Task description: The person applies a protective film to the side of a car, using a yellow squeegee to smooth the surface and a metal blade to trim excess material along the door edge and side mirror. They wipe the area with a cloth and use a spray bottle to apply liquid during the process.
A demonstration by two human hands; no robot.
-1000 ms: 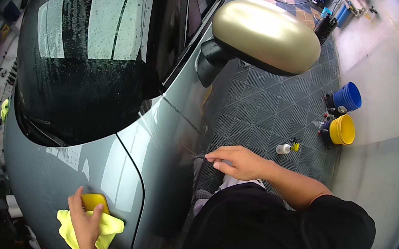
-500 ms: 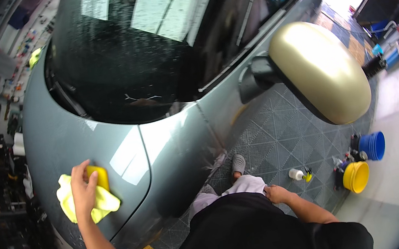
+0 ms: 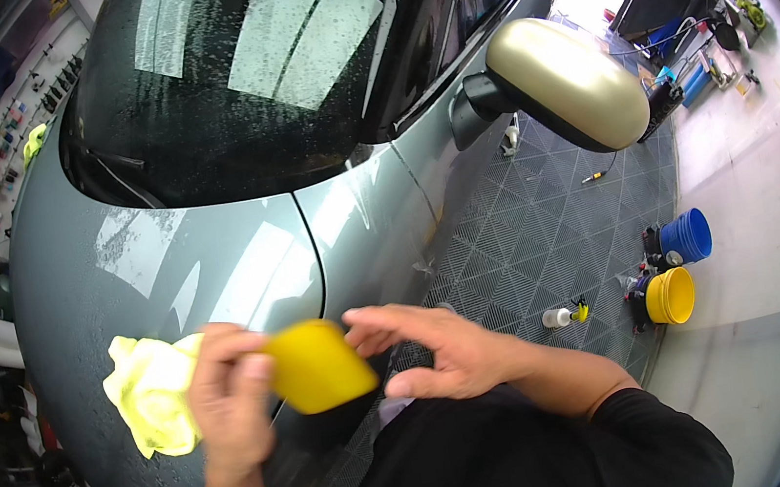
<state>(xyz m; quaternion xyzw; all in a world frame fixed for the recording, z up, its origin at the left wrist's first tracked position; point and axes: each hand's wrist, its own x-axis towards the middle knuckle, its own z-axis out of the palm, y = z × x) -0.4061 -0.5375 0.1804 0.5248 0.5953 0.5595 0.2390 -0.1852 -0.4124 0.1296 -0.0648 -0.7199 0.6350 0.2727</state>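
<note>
My left hand (image 3: 231,392) pinches a flat, square-cornered yellow squeegee (image 3: 323,366) between thumb and fingers, held up over the grey car's hood (image 3: 70,286). Close to the squeegee's right edge is my right hand (image 3: 438,347), thumb and fingers apart, with a small gap to it. Behind my left hand, a crumpled neon-yellow cloth (image 3: 149,393) lies on the hood. The seam between hood and fender (image 3: 346,210) runs past both hands, partly hidden by them.
A gold side mirror (image 3: 571,82) juts out at the right, below the wet windshield (image 3: 226,117). A white spray bottle (image 3: 557,318) lies on the grey tiled floor (image 3: 510,257). A yellow bucket (image 3: 670,296) and a blue bucket (image 3: 686,236) are by the wall.
My left hand has lifted the squeegee off the cloth and brought it right. My right hand has risen from beside my leg toward it. The view has shifted.
</note>
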